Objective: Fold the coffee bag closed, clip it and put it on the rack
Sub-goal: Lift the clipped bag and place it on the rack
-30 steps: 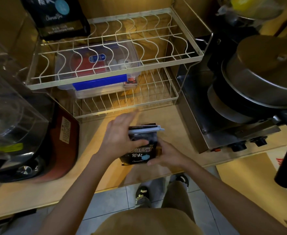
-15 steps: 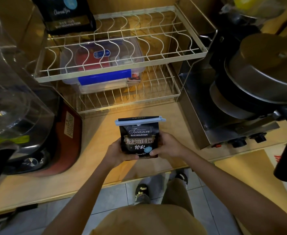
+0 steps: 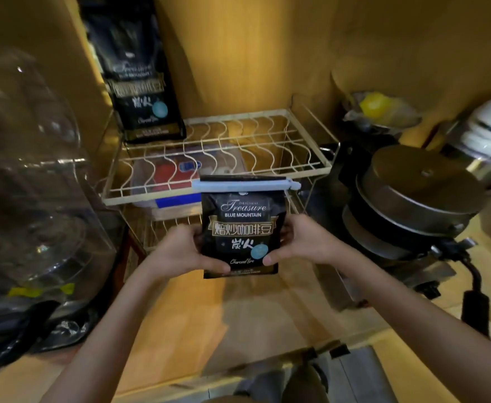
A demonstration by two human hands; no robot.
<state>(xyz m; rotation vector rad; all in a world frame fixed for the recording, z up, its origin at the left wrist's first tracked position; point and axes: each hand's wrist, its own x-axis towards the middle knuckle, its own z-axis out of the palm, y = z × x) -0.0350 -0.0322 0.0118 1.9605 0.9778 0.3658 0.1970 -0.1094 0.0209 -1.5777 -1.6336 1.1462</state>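
A black coffee bag [image 3: 243, 228] is upright in the air, label towards me, in front of the white wire rack [image 3: 218, 158]. Its top is folded over and a pale blue clip [image 3: 245, 184] runs across the fold. My left hand [image 3: 180, 251] grips the bag's lower left side, thumb on the front. At the lower right side my right hand [image 3: 302, 239] grips it the same way. The bag's top reaches about the height of the rack's upper shelf.
A second, taller black coffee bag [image 3: 135, 82] stands on the upper shelf's back left. A clear plastic box [image 3: 174, 181] with red and blue contents sits on the lower shelf. A clear domed appliance [image 3: 26, 184] stands left, stacked pans [image 3: 412, 199] right.
Both hands have lifted the clipped bag off the wooden counter and up towards the rack. The camera has tilted upward, so more of the back wall shows.
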